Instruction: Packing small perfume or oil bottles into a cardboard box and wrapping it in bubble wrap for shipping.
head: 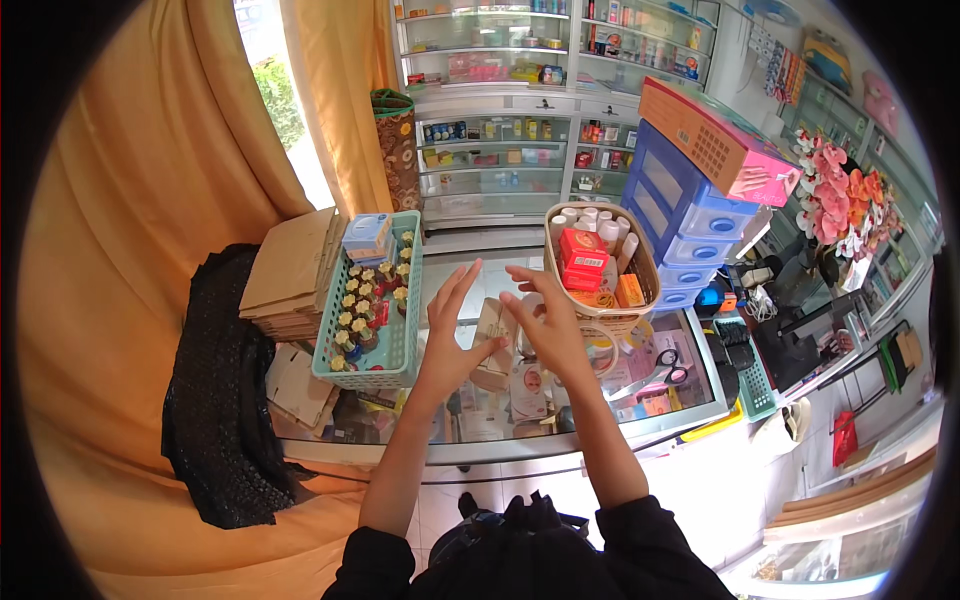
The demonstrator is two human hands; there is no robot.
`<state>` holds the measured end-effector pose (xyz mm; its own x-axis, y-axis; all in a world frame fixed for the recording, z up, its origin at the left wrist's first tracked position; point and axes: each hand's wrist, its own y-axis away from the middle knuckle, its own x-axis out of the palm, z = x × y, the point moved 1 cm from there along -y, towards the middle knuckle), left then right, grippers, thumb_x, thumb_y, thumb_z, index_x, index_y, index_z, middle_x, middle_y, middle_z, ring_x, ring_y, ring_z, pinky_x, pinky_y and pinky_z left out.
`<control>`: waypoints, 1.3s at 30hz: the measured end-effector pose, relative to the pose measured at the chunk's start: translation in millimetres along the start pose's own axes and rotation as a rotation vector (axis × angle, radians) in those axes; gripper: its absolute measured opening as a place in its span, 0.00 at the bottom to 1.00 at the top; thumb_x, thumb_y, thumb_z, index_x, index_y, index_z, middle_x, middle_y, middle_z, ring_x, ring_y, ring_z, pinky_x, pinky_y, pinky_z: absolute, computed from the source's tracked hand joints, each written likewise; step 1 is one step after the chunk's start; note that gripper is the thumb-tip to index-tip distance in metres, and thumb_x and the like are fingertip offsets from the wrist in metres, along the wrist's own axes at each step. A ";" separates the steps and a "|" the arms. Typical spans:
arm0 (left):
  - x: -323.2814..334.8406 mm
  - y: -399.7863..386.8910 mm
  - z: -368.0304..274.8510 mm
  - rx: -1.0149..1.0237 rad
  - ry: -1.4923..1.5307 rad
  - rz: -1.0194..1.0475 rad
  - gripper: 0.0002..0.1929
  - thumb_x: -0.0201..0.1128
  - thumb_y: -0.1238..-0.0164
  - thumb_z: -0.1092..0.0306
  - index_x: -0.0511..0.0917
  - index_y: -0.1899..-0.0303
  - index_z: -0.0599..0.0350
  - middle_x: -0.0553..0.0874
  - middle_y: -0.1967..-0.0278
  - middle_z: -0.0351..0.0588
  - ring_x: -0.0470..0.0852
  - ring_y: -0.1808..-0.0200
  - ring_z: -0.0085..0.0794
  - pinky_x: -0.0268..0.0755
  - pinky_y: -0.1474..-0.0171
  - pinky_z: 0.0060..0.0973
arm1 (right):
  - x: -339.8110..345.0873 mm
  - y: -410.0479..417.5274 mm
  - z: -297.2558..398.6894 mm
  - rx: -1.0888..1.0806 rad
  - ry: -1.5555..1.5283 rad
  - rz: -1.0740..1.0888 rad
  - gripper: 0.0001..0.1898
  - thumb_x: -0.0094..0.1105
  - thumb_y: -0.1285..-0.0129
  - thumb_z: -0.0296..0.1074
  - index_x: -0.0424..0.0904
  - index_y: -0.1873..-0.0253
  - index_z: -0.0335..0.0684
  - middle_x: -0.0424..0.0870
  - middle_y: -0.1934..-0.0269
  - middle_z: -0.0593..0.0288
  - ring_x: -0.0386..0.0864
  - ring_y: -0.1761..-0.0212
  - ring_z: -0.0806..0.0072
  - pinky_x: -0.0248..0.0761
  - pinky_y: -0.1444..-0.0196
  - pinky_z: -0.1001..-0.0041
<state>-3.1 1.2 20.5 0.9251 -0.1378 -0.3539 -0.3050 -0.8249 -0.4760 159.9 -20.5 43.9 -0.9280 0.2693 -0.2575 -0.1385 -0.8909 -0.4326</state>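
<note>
Both my hands are raised above the glass counter, palms facing each other, with a gap between them. My left hand [454, 341] has its fingers spread and holds nothing; its thumb tip overlaps a beige cardboard box [491, 360] in the view. My right hand [550, 322], fingers apart and empty, is just left of a tan basket [652, 281] of white-capped bottles and small red and orange boxes. Left of my left hand, a mint green plastic basket [411, 300] holds nail polish bottles [364, 307] with gold flower-shaped caps and light blue boxes. Whether either hand touches anything cannot be told.
Flattened cardboard [289, 270] is stacked at the left, beside black sequined fabric [221, 390]. Scissors [660, 373] and a clear tape roll [604, 349] lie right of my right hand. A blue drawer unit [667, 202] bears a large box [705, 142]. Glass shelves stand beyond.
</note>
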 end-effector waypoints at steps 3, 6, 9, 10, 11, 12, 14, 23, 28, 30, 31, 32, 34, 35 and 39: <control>1.9 -0.9 -0.1 0.004 -0.015 0.016 0.52 0.79 0.55 0.72 0.62 0.25 0.35 0.61 0.25 0.47 0.57 0.26 0.47 0.50 0.24 0.45 | 9.0 -13.6 -13.8 -0.009 -0.049 0.031 0.20 0.64 0.32 0.43 0.80 0.43 0.35 0.81 0.49 0.52 0.81 0.52 0.64 0.76 0.52 0.70; 0.2 -1.1 2.5 0.040 -0.066 0.016 0.50 0.78 0.55 0.71 0.64 0.25 0.34 0.60 0.25 0.47 0.56 0.25 0.48 0.50 0.24 0.45 | 16.3 -15.6 -15.1 0.100 -0.129 0.090 0.17 0.63 0.31 0.43 0.82 0.49 0.34 0.83 0.56 0.55 0.81 0.55 0.70 0.75 0.55 0.72; 0.5 -1.6 2.7 0.057 -0.099 0.012 0.48 0.79 0.52 0.66 0.65 0.26 0.35 0.61 0.25 0.48 0.56 0.25 0.47 0.49 0.24 0.46 | 16.6 -13.9 -19.6 0.219 -0.267 0.068 0.14 0.64 0.32 0.41 0.82 0.56 0.34 0.84 0.64 0.61 0.79 0.57 0.77 0.72 0.58 0.75; 1.4 -1.6 2.6 0.053 -0.103 0.013 0.46 0.79 0.50 0.62 0.65 0.26 0.37 0.62 0.25 0.48 0.57 0.24 0.45 0.48 0.24 0.46 | 15.1 -14.1 -23.2 0.209 -0.325 0.049 0.12 0.63 0.31 0.40 0.81 0.55 0.35 0.82 0.64 0.64 0.76 0.59 0.81 0.70 0.58 0.78; 2.6 -1.1 3.4 0.052 -0.100 0.016 0.46 0.79 0.50 0.62 0.65 0.26 0.37 0.62 0.25 0.48 0.57 0.24 0.45 0.48 0.24 0.46 | 12.6 -14.2 -25.9 0.200 -0.383 0.029 0.11 0.62 0.30 0.39 0.81 0.54 0.37 0.81 0.64 0.66 0.74 0.61 0.85 0.67 0.59 0.81; 1.4 -0.2 5.3 0.043 -0.123 0.018 0.47 0.80 0.50 0.61 0.64 0.26 0.38 0.63 0.26 0.49 0.58 0.24 0.45 0.49 0.24 0.45 | 12.0 -15.1 -23.3 0.210 -0.353 0.037 0.10 0.63 0.30 0.38 0.81 0.55 0.37 0.80 0.65 0.69 0.73 0.62 0.87 0.65 0.61 0.83; 0.2 0.8 6.7 0.032 -0.147 0.020 0.48 0.80 0.50 0.61 0.64 0.25 0.39 0.63 0.26 0.49 0.58 0.24 0.45 0.49 0.24 0.45 | 8.0 -12.8 -16.9 0.222 -0.351 0.037 0.09 0.62 0.30 0.37 0.81 0.55 0.37 0.80 0.66 0.70 0.72 0.63 0.87 0.64 0.62 0.83; -1.9 0.8 8.3 -0.010 -0.183 -0.069 0.40 0.83 0.56 0.57 0.75 0.36 0.42 0.67 0.30 0.52 0.60 0.28 0.51 0.54 0.27 0.48 | -9.5 5.9 -6.6 0.255 -0.425 0.009 0.08 0.61 0.30 0.35 0.83 0.57 0.37 0.80 0.66 0.72 0.71 0.64 0.87 0.61 0.62 0.83; -1.7 0.1 11.8 0.016 -0.160 -0.054 0.27 0.83 0.56 0.60 0.79 0.53 0.49 0.68 0.31 0.51 0.60 0.28 0.51 0.55 0.28 0.48 | 3.0 9.0 -17.6 0.146 -0.181 0.169 0.11 0.65 0.33 0.37 0.84 0.58 0.34 0.77 0.65 0.67 0.70 0.65 0.83 0.63 0.59 0.79; -2.2 -0.2 8.9 0.034 -0.202 -0.064 0.24 0.82 0.56 0.61 0.78 0.57 0.50 0.68 0.31 0.50 0.60 0.28 0.51 0.55 0.28 0.48 | 4.3 10.3 -19.0 0.115 -0.087 0.165 0.11 0.66 0.34 0.37 0.85 0.60 0.33 0.76 0.65 0.66 0.70 0.64 0.83 0.63 0.59 0.79; -1.4 -0.3 7.9 0.047 -0.223 -0.070 0.24 0.82 0.57 0.62 0.78 0.57 0.50 0.68 0.32 0.50 0.60 0.29 0.52 0.55 0.29 0.49 | 5.2 11.1 -22.3 0.121 -0.059 0.163 0.11 0.66 0.35 0.38 0.85 0.61 0.33 0.75 0.65 0.66 0.69 0.64 0.82 0.63 0.59 0.79; -0.6 -0.4 6.6 0.060 -0.243 -0.075 0.25 0.82 0.57 0.63 0.77 0.57 0.50 0.69 0.32 0.50 0.60 0.29 0.52 0.55 0.29 0.49 | 5.7 11.6 -24.1 0.126 -0.031 0.161 0.12 0.67 0.36 0.38 0.86 0.62 0.34 0.73 0.65 0.65 0.69 0.64 0.82 0.62 0.59 0.78; -1.5 -0.7 -0.2 0.041 -0.209 -0.091 0.24 0.82 0.57 0.63 0.77 0.58 0.51 0.69 0.32 0.51 0.62 0.29 0.51 0.54 0.28 0.49 | 5.6 11.4 -22.7 0.109 -0.018 0.152 0.11 0.67 0.37 0.38 0.86 0.62 0.34 0.73 0.65 0.65 0.69 0.64 0.81 0.62 0.59 0.77; -2.1 -0.6 -2.3 0.023 -0.175 -0.105 0.24 0.82 0.57 0.64 0.76 0.59 0.53 0.70 0.32 0.51 0.64 0.29 0.50 0.54 0.28 0.48 | 5.6 11.4 -22.2 0.092 -0.004 0.141 0.11 0.68 0.38 0.38 0.86 0.62 0.34 0.73 0.66 0.65 0.69 0.64 0.79 0.62 0.60 0.76; -3.3 -0.2 -3.0 0.058 -0.199 -0.134 0.24 0.82 0.58 0.65 0.74 0.60 0.53 0.70 0.32 0.51 0.63 0.29 0.51 0.54 0.28 0.48 | 7.5 13.0 -22.8 0.099 0.065 0.078 0.12 0.69 0.42 0.39 0.86 0.66 0.34 0.76 0.70 0.57 0.73 0.61 0.69 0.66 0.56 0.69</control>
<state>-5.4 0.2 24.2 0.8968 0.0861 -0.4340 -0.2006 -0.7952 -0.5723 159.0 -21.7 16.6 -0.9134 0.2179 -0.3438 -0.1033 -0.9411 -0.3221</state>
